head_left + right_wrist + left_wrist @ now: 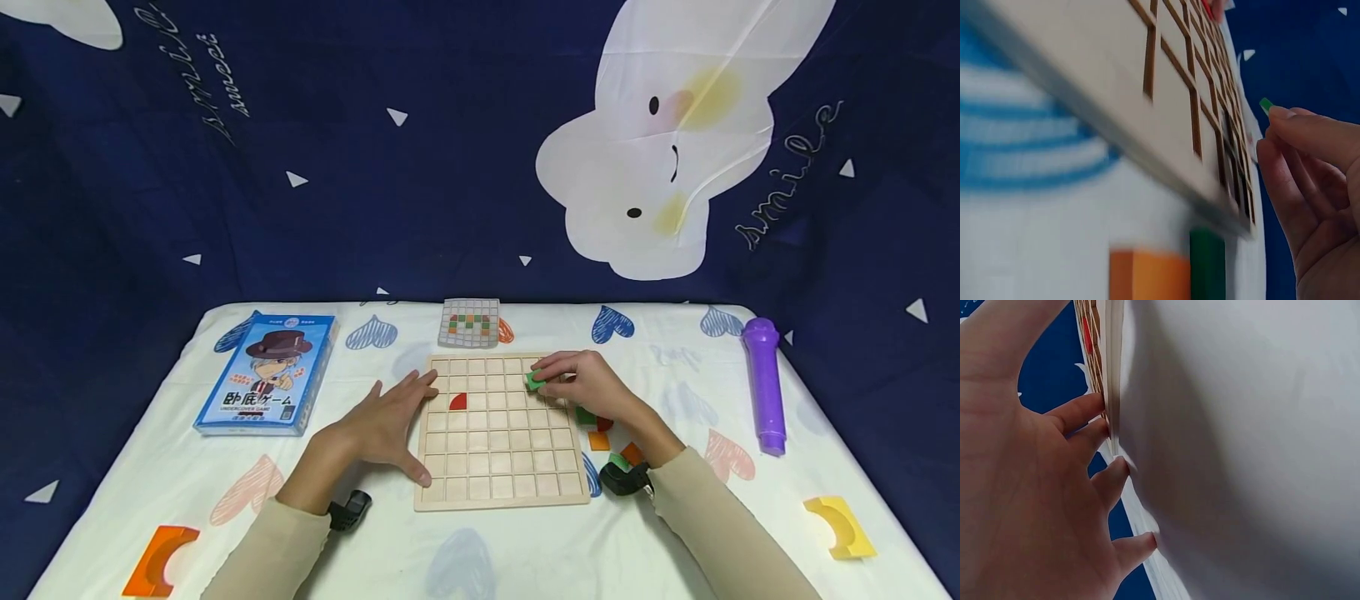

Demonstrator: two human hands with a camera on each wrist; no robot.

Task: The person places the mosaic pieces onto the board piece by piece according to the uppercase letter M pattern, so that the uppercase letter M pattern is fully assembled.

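A wooden grid board (498, 462) lies flat on the table. One red quarter-round tile (458, 402) sits in a cell toward its upper left. Over the board's upper right cells, my right hand (585, 383) pinches a green tile (534, 382) between thumb and fingers. In the right wrist view that green tile (1265, 105) pokes out past the fingertips. My left hand (382, 425) is spread along the board's left edge, its fingers touching the rim and the cloth. Up at the far side of the board lies a pattern card (468, 323) printed with coloured shapes on a grid.
Right of the board lie several loose tiles, among them an orange tile (598, 441), partly hidden by the right arm. A blue game box (266, 375) is at left, a purple microphone (765, 387) at right. An orange arch block (159, 562) and a yellow one (843, 527) lie near the front corners.
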